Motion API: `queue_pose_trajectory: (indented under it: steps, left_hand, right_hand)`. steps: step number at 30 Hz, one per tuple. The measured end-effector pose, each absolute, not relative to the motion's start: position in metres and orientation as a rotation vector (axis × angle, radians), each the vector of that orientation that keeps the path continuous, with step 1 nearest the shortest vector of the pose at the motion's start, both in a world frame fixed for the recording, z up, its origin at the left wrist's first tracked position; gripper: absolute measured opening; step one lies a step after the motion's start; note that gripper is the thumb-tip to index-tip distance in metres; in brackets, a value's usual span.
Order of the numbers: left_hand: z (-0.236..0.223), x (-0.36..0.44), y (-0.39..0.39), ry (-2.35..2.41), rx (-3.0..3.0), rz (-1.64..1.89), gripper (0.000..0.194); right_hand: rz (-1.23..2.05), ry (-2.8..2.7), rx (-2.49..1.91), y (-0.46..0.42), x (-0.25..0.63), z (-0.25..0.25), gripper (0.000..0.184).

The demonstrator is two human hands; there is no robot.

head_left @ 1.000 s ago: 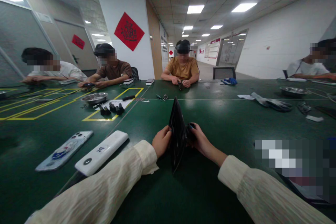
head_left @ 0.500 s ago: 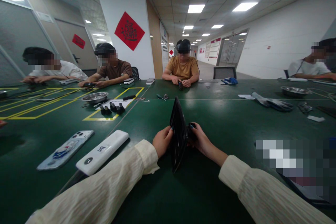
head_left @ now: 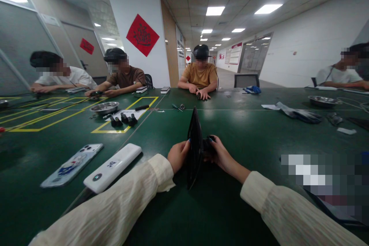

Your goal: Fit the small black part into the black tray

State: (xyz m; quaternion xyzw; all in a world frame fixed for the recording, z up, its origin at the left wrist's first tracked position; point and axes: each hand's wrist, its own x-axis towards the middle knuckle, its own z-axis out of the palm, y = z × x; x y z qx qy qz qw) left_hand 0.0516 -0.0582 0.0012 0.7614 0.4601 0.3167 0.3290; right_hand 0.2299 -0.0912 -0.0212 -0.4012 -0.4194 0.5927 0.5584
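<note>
A flat black panel (head_left: 195, 150) stands on its edge on the green table (head_left: 161, 134), seen nearly edge-on in front of me. My left hand (head_left: 178, 155) grips its left face with curled fingers. My right hand (head_left: 220, 153) is closed against the right face around a small black part (head_left: 208, 143); what that part is cannot be made out. Both my sleeves are cream-coloured.
A phone (head_left: 72, 164) and a white power bank (head_left: 113, 167) lie at my left. Farther off are a metal bowl (head_left: 104, 107), small black parts (head_left: 123, 119) on white paper, and grey gloves (head_left: 300, 113) at right. Several people sit around the table.
The black panel has turned slightly more upright and edge-on between my hands. My hands stay on it. The view has shifted a little.
</note>
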Motion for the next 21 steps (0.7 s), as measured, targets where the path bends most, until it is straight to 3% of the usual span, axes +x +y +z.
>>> queue_pose_trajectory:
  steps: [11,21]
  left_hand:
    - [-0.0016,0.0501,-0.0569,1.203,2.063,0.789,0.057]
    - [0.0047,0.0467,-0.0614,1.122,2.041,0.856,0.041]
  right_hand:
    - [1.426,-1.029,-0.895,-0.0943,0.2318,-0.0203,0.041]
    - [1.342,-1.196,-0.948,-0.0971,0.2307,-0.0239,0.064]
